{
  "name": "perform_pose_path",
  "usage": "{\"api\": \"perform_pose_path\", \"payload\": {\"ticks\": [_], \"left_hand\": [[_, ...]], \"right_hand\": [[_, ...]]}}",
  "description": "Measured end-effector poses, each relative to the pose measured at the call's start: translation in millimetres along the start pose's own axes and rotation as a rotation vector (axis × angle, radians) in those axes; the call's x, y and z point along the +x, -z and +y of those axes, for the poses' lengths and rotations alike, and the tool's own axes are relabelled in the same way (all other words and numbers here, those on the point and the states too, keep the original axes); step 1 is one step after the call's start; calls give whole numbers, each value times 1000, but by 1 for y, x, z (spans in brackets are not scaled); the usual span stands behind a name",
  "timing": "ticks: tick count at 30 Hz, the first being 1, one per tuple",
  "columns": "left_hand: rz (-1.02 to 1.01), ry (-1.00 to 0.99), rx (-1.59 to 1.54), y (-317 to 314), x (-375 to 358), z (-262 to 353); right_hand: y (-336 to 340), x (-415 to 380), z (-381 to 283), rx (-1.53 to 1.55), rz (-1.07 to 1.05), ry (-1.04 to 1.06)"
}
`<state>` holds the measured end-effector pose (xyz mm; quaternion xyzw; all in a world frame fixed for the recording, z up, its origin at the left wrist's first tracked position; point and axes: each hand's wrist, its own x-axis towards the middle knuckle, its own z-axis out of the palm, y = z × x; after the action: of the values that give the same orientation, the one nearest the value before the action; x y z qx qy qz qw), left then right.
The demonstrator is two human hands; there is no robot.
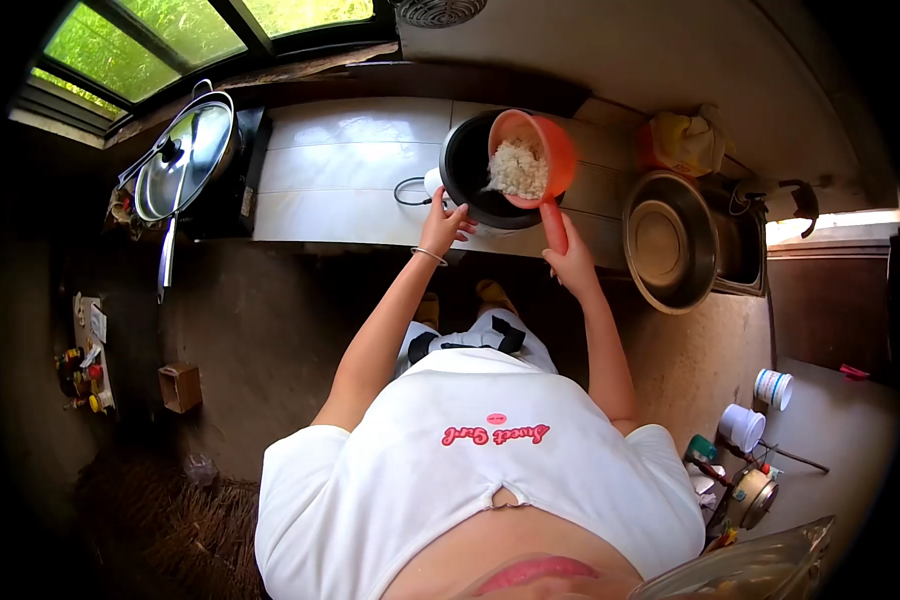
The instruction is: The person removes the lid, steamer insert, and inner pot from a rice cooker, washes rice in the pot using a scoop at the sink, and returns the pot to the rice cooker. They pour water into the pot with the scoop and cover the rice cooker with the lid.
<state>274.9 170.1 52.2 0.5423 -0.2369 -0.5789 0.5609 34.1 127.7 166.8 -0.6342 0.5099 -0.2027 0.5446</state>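
Orange-red scoop (pixel 559 158), white rice (pixel 519 170), pot (pixel 464 178) black inside; whitish worktop (pixel 345 172), white shirt (pixel 490 475) with pink-red lettering (pixel 495 436)

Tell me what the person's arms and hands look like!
The left hand and right hand wear no gloves. A thin, shiny, pale round bangle circles the left wrist; none shows on the right. Short, white fabric sleeves cover the upper arms.
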Motion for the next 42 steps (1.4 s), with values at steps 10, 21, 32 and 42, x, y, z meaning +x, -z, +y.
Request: {"api": "perform_pose_path", "payload": {"ticks": [10, 21, 32, 42], "left_hand": [[-90, 6, -7, 7, 2, -6], [-149, 7, -27, 10, 10, -9], [-126, -15, 5, 8, 8, -8], [-131, -22, 9, 8, 10, -7]], "right_hand": [[-32, -3, 33, -703, 190, 109], [-37, -5, 38, -1131, 326, 259], [-41, 0, 49, -1184, 453, 371], [-45, -2, 41, -1056, 456, 318]]}}
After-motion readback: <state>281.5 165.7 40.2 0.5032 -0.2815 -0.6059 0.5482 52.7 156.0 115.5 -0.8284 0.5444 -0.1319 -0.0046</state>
